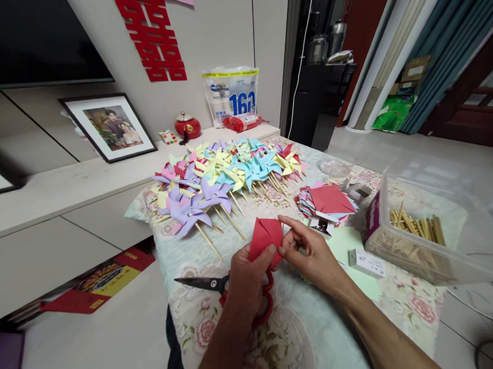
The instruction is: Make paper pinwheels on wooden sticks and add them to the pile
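My left hand (247,275) pinches a red sheet of paper (267,236) with slits cut in it, thumb on top. My right hand (312,252) has its thumb and fingers at the sheet's right edge, bent round it. Beneath my left hand lie scissors (200,284) with red handles, partly covered by the hand. Past the red sheet, many paper pinwheels (216,192) on wooden sticks lie piled in purple, yellow, blue, pink and red. Right of them is a stack of coloured paper (330,199), a red sheet uppermost.
At the right, a clear plastic box (419,258) holds wooden sticks (426,227). Small white boxes (367,262) and a pale green sheet (349,242) lie on the flowered tablecloth (213,332). Behind stand a framed photo (113,128), a red jar (188,126) and a bag of cups (231,97).
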The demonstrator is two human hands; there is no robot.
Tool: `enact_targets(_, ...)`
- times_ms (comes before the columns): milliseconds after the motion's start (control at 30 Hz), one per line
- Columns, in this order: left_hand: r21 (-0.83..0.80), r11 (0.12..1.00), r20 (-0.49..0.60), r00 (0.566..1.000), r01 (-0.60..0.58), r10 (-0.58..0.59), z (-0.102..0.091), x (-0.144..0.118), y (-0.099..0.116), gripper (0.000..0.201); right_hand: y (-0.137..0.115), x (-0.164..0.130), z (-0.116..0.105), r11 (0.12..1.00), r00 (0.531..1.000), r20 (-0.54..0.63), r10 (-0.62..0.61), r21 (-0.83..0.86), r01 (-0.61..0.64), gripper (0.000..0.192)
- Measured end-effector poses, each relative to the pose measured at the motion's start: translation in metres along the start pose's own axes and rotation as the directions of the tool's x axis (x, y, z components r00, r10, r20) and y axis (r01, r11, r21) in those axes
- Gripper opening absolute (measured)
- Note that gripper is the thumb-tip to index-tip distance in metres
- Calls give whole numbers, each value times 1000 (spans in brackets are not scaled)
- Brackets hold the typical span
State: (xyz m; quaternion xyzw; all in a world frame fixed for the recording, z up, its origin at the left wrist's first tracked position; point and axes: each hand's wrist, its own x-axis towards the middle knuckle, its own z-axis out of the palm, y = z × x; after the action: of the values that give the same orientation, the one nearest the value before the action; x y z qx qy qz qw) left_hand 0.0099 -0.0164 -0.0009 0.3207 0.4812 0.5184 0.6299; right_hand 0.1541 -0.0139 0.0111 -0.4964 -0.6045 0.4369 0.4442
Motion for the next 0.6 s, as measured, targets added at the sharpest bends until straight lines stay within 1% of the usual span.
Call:
enact_targets(67, 12, 1000, -4, 1000, 9, -9, -1, 0, 0, 27, -1, 0, 0, 1000, 1000, 14, -6, -4, 6, 57)
enact_targets(133, 3, 1000, 14, 1000, 22, -22, -2, 0, 0, 27, -2, 0, -2, 999, 1000, -15, -26, 18, 26, 55)
enact_targets(200, -26, 998, 55, 997, 53, -52, -3, 0, 2, 27, -3, 1, -7, 995, 991, -114, -64, 69, 72, 49)
enact_targets(267, -55, 993, 112, 988, 109, -102, -6, 0, 4, 28, -3, 4, -14, 985, 966, -242, -93, 118, 124, 45)
enact_targets(300, -61, 988, 146, 981, 139, -128, -7, -1, 6, 29, -2, 5, -17, 980, 954, -284, -98, 141, 143, 46)
enact_targets(333, -57, 984, 184, 971, 167, -154, -9, -1, 9, 29, -1, 6, -21, 974, 949, -301, -95, 167, 150, 47)
enact_targets(367, -43, 981, 225, 958, 190, -176, -12, -1, 13, 30, 0, 7, -24, 968, 953, -292, -83, 204, 147, 49)
enact_targets(400, -21, 978, 273, 942, 208, -194, -14, -1, 17, 31, 1, 8, -27, 958, 964, -256, -66, 253, 133, 51)
enact_targets(467, 45, 973, 351, 908, 227, -228, -20, 1, 26, 32, 3, 8, -30, 929, 991, -134, -19, 364, 67, 54)
enact_targets(533, 149, 960, 367, 888, 237, -276, -23, 3, 35, 33, 3, 8, -30, 900, 999, -14, 31, 435, -22, 58)
enact_targets(600, 270, 935, 352, 881, 229, -317, -24, 6, 44, 34, 0, 6, -28, 888, 994, 87, 69, 449, -101, 64)
